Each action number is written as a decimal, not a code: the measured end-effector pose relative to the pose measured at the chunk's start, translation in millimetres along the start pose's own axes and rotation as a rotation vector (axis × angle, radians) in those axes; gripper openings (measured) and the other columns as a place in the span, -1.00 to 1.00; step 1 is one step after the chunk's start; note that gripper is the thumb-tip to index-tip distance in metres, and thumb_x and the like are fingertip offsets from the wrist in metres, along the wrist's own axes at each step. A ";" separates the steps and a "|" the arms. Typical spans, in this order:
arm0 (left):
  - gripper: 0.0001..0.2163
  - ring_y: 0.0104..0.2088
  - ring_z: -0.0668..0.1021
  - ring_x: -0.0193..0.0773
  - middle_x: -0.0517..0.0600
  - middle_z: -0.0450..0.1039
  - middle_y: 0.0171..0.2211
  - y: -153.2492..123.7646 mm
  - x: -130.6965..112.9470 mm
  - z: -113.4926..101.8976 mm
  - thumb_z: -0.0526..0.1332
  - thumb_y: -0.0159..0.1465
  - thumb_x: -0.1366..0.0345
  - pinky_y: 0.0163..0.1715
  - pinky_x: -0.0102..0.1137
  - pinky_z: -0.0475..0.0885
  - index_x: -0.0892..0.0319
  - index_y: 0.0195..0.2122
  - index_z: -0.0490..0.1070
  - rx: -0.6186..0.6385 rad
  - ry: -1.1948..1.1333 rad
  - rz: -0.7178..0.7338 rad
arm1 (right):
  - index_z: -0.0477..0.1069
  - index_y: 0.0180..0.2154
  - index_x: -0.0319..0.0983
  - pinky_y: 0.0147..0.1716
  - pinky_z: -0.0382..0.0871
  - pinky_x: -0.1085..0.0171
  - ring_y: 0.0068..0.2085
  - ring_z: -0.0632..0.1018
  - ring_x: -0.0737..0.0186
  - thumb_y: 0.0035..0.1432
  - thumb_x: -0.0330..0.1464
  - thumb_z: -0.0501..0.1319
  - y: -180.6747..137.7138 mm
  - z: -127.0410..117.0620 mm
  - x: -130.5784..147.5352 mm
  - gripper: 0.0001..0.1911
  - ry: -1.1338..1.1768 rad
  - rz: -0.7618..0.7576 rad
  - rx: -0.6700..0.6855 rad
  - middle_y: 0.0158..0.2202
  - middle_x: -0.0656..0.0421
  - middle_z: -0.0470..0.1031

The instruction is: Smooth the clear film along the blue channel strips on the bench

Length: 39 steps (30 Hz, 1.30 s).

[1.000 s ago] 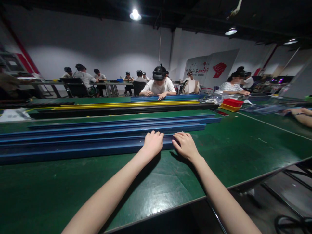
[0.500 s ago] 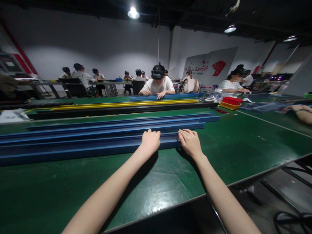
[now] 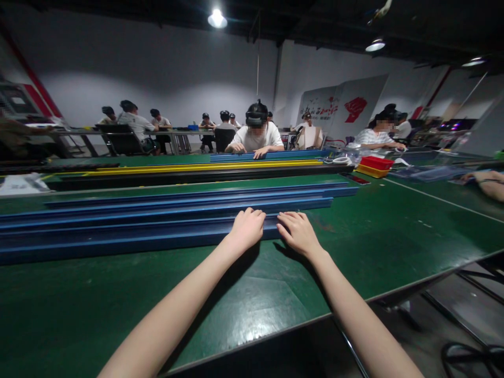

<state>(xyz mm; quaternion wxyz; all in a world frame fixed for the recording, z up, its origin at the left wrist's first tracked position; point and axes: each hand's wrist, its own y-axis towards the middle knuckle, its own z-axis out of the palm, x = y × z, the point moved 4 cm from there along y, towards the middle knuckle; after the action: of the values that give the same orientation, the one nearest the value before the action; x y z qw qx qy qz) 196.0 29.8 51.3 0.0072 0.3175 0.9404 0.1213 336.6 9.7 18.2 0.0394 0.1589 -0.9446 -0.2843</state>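
The left hand (image 3: 249, 228) is grasping the nearest blue strip (image 3: 137, 237) close to its right end. The right hand (image 3: 300, 232) is hovering or resting at that end with bent fingers; whether they are gripping cannot be told. The strip is lying on the green desk (image 3: 386, 226), nearer than the other blue strips (image 3: 291, 203).

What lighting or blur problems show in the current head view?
Head view: glare whitens the glossy green tabletop near its front edge; the bare left hand and bare right hand cast dark shadows there; the white round hanging lamp blooms; the black ceiling loses detail; distant workers look soft.
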 end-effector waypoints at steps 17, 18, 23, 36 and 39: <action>-0.76 -0.13 0.43 -0.10 0.10 0.47 -0.21 -0.2 15.5 -2.2 -0.03 0.19 0.45 -0.21 -0.28 0.31 0.21 -0.20 0.38 0.062 0.062 -0.163 | 0.45 -0.20 -0.24 -0.09 0.06 0.19 -0.03 0.38 0.18 0.24 -0.29 -0.11 -3.9 -8.0 -20.9 -0.61 -0.068 0.181 -0.098 -0.12 0.13 0.50; -0.76 -0.14 0.43 -0.09 0.11 0.47 -0.21 -0.3 16.0 -2.1 -0.03 0.18 0.45 -0.22 -0.27 0.32 0.22 -0.21 0.38 0.059 0.063 -0.166 | 0.45 -0.21 -0.24 -0.09 0.06 0.19 -0.04 0.38 0.18 0.24 -0.29 -0.11 -3.6 -7.6 -20.1 -0.62 -0.069 0.179 -0.083 -0.14 0.13 0.50; -0.76 -0.14 0.42 -0.07 0.11 0.46 -0.21 0.0 11.7 -2.2 -0.03 0.20 0.43 -0.23 -0.25 0.33 0.24 -0.21 0.38 0.009 0.064 -0.108 | 0.45 -0.22 -0.23 -0.09 0.06 0.20 -0.06 0.40 0.20 0.22 -0.27 -0.07 -2.1 -5.7 -14.4 -0.65 -0.059 0.141 -0.039 -0.15 0.13 0.51; -0.69 0.00 0.37 -0.14 0.04 0.29 0.07 -0.3 0.7 8.3 -0.07 0.27 0.37 -0.09 -0.26 0.31 0.19 0.02 0.26 0.017 -0.001 0.090 | 0.43 -0.17 -0.23 -0.08 0.07 0.19 -0.06 0.39 0.20 0.24 -0.29 -0.10 -0.1 -4.1 -1.5 -0.64 0.018 0.000 -0.029 -0.10 0.15 0.48; -0.71 -0.08 0.42 -0.15 0.04 0.38 -0.01 -0.1 2.3 4.7 -0.08 0.28 0.36 -0.15 -0.29 0.33 0.16 -0.04 0.30 0.028 0.009 0.073 | 0.44 -0.18 -0.23 -0.09 0.06 0.20 -0.05 0.39 0.20 0.24 -0.31 -0.11 -1.3 -6.6 -8.3 -0.63 -0.008 0.056 -0.059 -0.11 0.14 0.49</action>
<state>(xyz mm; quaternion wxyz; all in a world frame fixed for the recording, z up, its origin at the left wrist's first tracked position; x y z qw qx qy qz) 194.5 32.2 46.9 -0.0057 0.3512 0.9298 0.1096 345.9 7.9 23.1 0.0485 0.1299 -0.9401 -0.3115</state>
